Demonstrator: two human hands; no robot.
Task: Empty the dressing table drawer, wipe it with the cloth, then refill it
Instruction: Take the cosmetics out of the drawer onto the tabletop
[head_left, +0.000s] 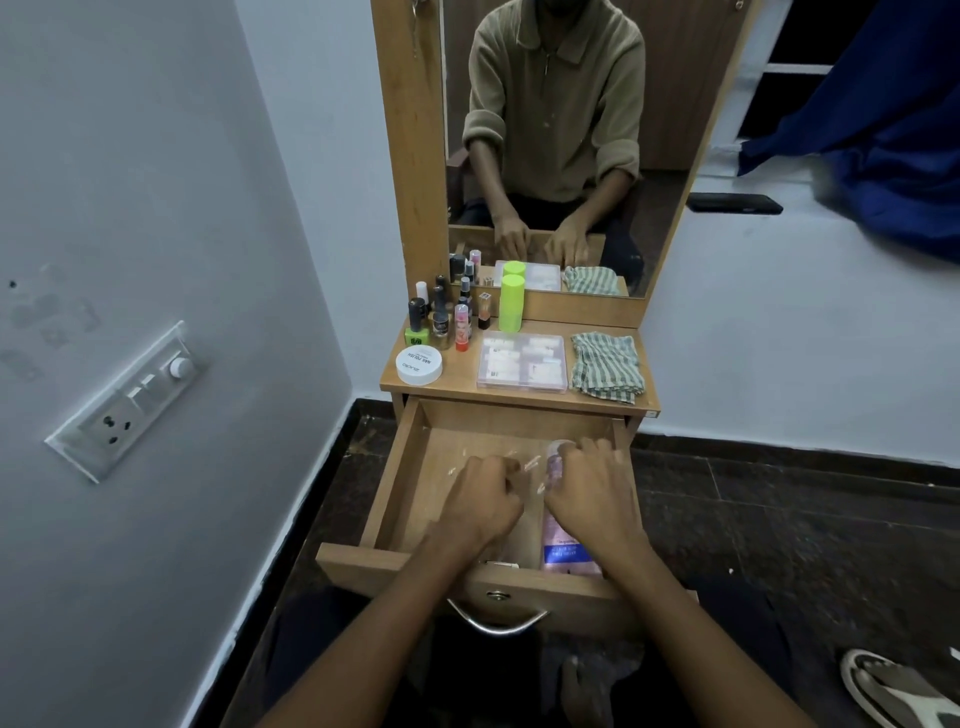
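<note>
The wooden drawer (400, 467) of the dressing table is pulled out towards me. Both hands are inside it. My right hand (592, 499) is closed over the middle of a pink bottle (563, 553) with a blue label and a clear cap, which lies along the drawer's right side. My left hand (483, 501) has curled fingers pinching a clear, shiny plastic packet (530, 463) in the middle of the drawer; blur hides its shape. The striped green cloth (605, 366) lies folded on the right of the table top (457, 376).
The table top also holds nail polish bottles (440, 317), a lime green canister (511, 304), a white round jar (418, 365) and a clear compartment box (522, 362). A mirror (561, 156) stands behind. A wall with a switch panel (130, 400) is on the left, a sandal (893, 691) lower right.
</note>
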